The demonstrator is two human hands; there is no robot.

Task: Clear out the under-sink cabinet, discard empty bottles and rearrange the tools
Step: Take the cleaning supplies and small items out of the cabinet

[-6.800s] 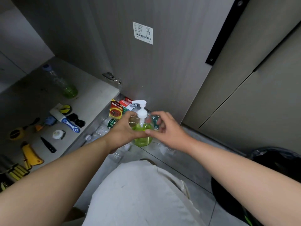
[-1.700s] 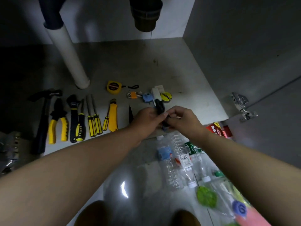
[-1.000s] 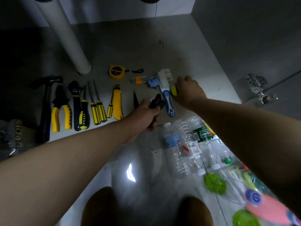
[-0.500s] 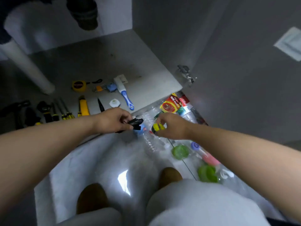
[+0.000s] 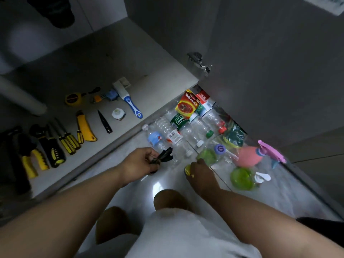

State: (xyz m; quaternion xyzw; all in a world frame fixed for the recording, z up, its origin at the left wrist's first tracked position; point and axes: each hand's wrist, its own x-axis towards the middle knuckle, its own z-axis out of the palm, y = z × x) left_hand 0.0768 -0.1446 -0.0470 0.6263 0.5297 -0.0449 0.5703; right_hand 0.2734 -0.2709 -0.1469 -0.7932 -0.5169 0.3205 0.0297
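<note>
My left hand [image 5: 139,162] grips a small black clip-like item [image 5: 165,155] above the floor tiles. My right hand [image 5: 201,172] holds a small round yellow object [image 5: 188,169], mostly hidden by the fingers. Several clear plastic bottles [image 5: 176,135] lie side by side on the floor in front of the open cabinet. On the cabinet floor [image 5: 149,58] tools lie in a row: yellow utility knife [image 5: 84,127], screwdrivers [image 5: 67,138], pliers [image 5: 33,161], tape measure [image 5: 73,99], a blue-handled white scraper [image 5: 128,101].
A pink spray bottle [image 5: 260,155], two green soap bottles [image 5: 242,178] and a red packet [image 5: 187,105] lie on the floor at right, against the open cabinet door [image 5: 260,62]. A white drain pipe [image 5: 18,97] stands at the cabinet's left. My knees are below.
Both hands have drawn back from the cabinet shelf to above the floor, the left with the black item, the right with the yellow object. The right hand has since lowered toward the bottles.
</note>
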